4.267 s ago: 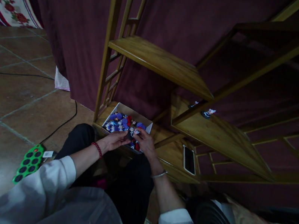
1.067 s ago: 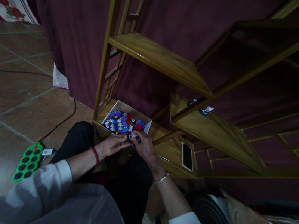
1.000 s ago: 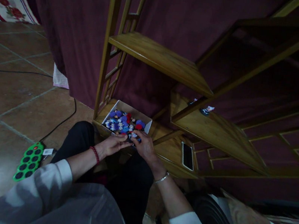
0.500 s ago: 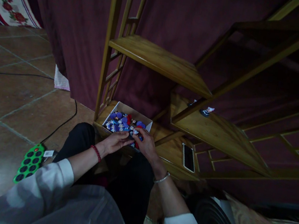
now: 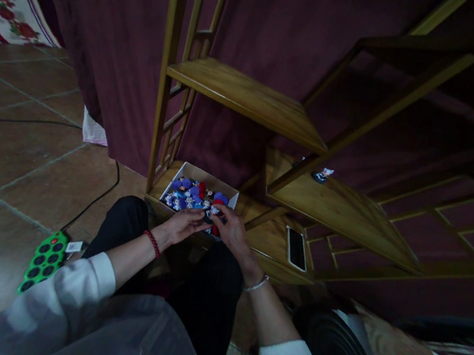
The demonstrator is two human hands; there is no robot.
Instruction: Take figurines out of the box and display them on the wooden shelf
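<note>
**Figurine (image 5: pixel 214 210) nudged up, still in hand**

Slightly higher than a second ago: left hand (image 5: pixel 183 225) gripping its dark base (image 5: pixel 208 217), right hand (image 5: pixel 232 230) pinching it higher up. So it's still mid-handling; cardboard box (image 5: pixel 218 185) mostly beyond both.

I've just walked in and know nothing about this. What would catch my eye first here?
Probably the crowd of blue, purple and red figurines packed in a shallow box on the low wooden shelf. At its near edge, the left hand and right hand hold a small figure. Next, the bright green block with round black pads, on the tiled floor at lower left.
</note>
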